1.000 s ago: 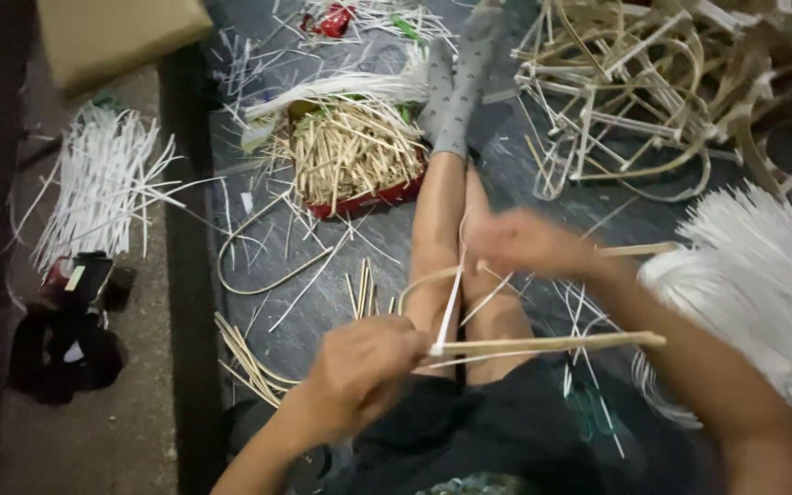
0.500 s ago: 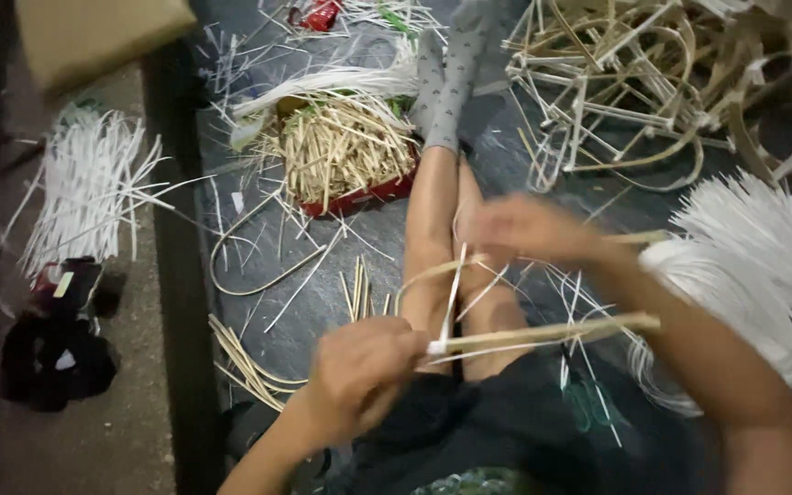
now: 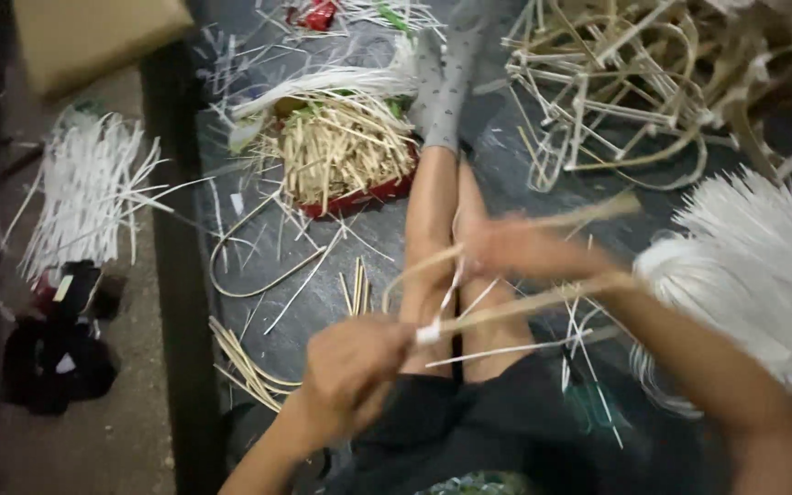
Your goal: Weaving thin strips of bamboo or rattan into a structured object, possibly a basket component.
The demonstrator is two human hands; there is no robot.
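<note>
Both hands stayed over the lap, and the bent cane frame tipped up a bit at its far end.

The left hand [image 3: 355, 367] was curled, its fingers pinching the white-taped end of the thin tan cane frame [image 3: 515, 307], which lay across the person's two bare legs. The right hand [image 3: 515, 249] was blurry; it held the frame's curved part, but I could not tell how its fingers sat. One red tray of short tan sticks [image 3: 346, 151] stood past the knees, beside one grey dotted sock [image 3: 446, 87]. Two big bunches of white strips showed: one on the left floor [image 3: 84, 197] and one by the right arm [image 3: 763, 266]. One tangled heap of finished cane frames [image 3: 653, 82] lay at the top right; its pieces were too many to count.
</note>
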